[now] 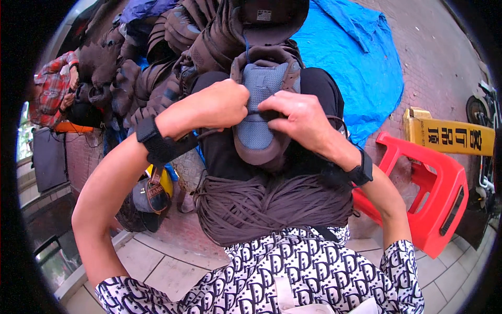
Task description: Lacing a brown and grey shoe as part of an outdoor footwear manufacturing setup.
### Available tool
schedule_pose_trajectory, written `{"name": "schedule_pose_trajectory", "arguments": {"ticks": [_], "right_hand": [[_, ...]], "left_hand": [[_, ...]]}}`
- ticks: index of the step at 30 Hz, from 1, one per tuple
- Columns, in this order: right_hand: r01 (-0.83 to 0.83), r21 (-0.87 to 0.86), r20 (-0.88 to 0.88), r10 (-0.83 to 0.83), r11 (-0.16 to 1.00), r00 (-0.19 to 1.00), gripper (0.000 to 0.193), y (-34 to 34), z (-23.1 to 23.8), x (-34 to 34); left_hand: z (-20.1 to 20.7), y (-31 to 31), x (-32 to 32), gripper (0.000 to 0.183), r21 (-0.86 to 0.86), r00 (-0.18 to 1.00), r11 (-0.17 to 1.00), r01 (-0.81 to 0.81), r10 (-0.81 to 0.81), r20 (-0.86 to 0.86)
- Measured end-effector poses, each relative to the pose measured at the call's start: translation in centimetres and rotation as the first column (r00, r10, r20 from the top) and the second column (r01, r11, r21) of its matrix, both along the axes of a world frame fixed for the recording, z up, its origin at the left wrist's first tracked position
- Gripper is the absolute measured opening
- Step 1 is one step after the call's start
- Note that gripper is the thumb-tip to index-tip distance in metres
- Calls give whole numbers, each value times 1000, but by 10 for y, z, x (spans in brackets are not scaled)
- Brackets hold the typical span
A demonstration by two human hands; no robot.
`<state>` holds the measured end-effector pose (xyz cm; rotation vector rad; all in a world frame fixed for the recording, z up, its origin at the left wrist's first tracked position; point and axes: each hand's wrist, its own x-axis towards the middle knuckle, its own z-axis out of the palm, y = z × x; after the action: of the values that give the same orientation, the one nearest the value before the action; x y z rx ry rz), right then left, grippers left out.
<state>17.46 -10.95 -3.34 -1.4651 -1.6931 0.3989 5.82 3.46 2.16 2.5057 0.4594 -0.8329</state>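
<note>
A brown shoe upper [264,149] with a blue-grey mesh tongue [259,78] and toe rests between my knees, toe toward me. A thin dark shoelace [254,112] crosses the tongue between my hands. My left hand [227,103] is closed in a fist at the shoe's left edge, with lace trailing below it. On the right side, my right hand [302,119] pinches the lace over the shoe with thumb and forefinger. Its other end loops out past that wrist. A thick bundle of brown laces [272,206] lies across my lap.
Stacked brown shoe uppers [183,31] crowd the far left, near a person in a plaid shirt [52,86]. A blue tarp [350,68] spreads behind my right knee. To the right stand a red plastic stool [439,193] and a yellow box [444,135]. A bag [149,196] sits at left.
</note>
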Motion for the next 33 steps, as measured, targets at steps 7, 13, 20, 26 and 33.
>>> {"name": "schedule_pose_trajectory", "arguments": {"ticks": [7,13,20,26,33], "right_hand": [[6,36,29,-7,999,1000,35,-12,-3,-6],[15,179,-27,-10,984,1000,30,-10,-15,1],[17,112,214,-40,994,976,24,-3,-14,-10],[32,14,249,-34,999,968,24,1,-8,-12],[-105,-39,-244,93,994,965,22,-18,-25,0]], "left_hand": [[10,-6,5,18,-320,825,761,-564,501,-262],[0,-1,-3,16,-364,807,721,-590,519,-281],[-5,-12,-26,16,-349,732,660,-665,668,-132],[-21,-29,-41,14,148,784,965,-219,84,615],[5,-34,-16,10,412,720,903,124,-367,588]]}}
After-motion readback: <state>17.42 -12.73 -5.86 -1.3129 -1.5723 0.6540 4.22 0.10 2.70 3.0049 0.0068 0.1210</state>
